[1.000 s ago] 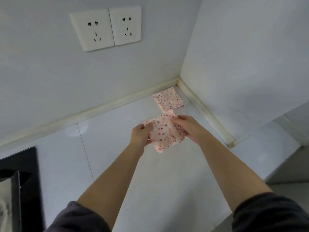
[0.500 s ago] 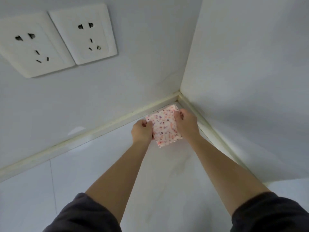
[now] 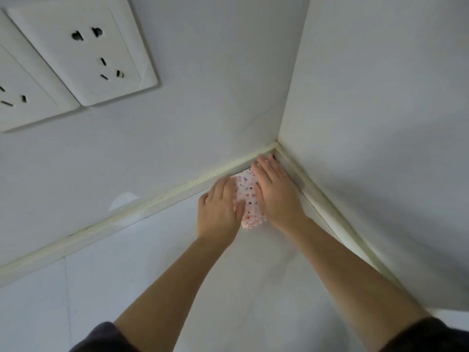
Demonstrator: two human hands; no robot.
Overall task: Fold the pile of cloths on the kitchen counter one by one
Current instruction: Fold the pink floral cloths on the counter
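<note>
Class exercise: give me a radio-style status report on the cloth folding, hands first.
Left hand open, flat on spotted cloth. Right hand open, pressing same cloth. Cloth folded, down on counter, in the corner. Nothing seen blocking.

we see the cloth [image 3: 247, 198] as white, scattered with small pink, red and purple dots, and pinker along its near edge. the counter [image 3: 152, 275] is white with faint grey veins. we find the walls [image 3: 203, 97] pale grey-white, the sockets [image 3: 83, 49] plain white with dark slots, the sealant strip [image 3: 127, 217] cream with tiny dark specks, and the sleeves [image 3: 426, 336] dark grey.
</note>
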